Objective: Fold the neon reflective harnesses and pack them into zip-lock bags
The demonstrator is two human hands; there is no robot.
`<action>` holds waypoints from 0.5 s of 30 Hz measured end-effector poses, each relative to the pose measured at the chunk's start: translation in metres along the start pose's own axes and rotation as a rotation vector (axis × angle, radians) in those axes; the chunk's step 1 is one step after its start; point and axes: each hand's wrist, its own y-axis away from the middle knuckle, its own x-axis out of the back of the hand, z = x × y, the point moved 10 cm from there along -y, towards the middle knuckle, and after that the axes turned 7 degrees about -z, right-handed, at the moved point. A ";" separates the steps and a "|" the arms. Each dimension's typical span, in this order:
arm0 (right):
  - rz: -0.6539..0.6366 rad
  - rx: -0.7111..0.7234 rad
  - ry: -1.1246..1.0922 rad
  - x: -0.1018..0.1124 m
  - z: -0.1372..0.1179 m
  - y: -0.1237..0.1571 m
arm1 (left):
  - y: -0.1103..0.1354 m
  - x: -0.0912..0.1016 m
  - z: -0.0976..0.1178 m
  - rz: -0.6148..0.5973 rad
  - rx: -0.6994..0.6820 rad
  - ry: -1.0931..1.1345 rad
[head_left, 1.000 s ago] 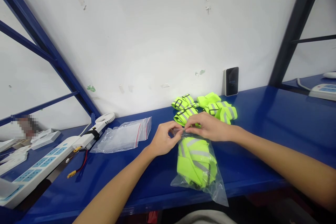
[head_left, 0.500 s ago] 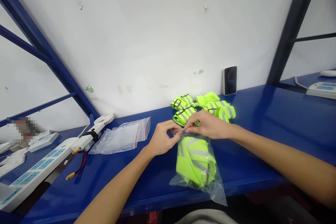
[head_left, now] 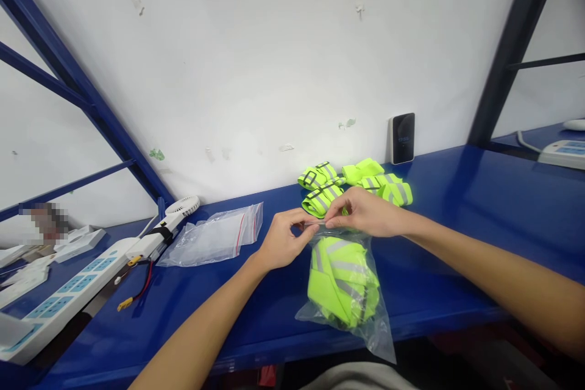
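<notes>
Head view: your left hand and right hand are both pinched tight on the top edge of the clear bag. The bag lies on the blue bench with a folded yellow vest inside. Line up both lips, then press the strip flat between thumb and finger.

The bag at the front edge of the shelf is thin, clear, crinkly glossy plastic over neon-yellow folded cloth with grey reflective strips, the blue shelf looks like smooth, glossy painted metal, and the wall is matt, scuffed white.
</notes>
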 end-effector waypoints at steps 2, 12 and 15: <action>0.003 0.003 0.012 0.001 -0.002 0.001 | 0.000 0.000 0.000 0.010 0.009 -0.002; 0.031 0.110 0.120 -0.008 -0.015 0.003 | 0.002 -0.001 0.002 0.058 0.001 -0.067; 0.084 0.140 0.211 -0.009 -0.021 0.003 | 0.003 0.000 0.009 0.088 -0.034 -0.118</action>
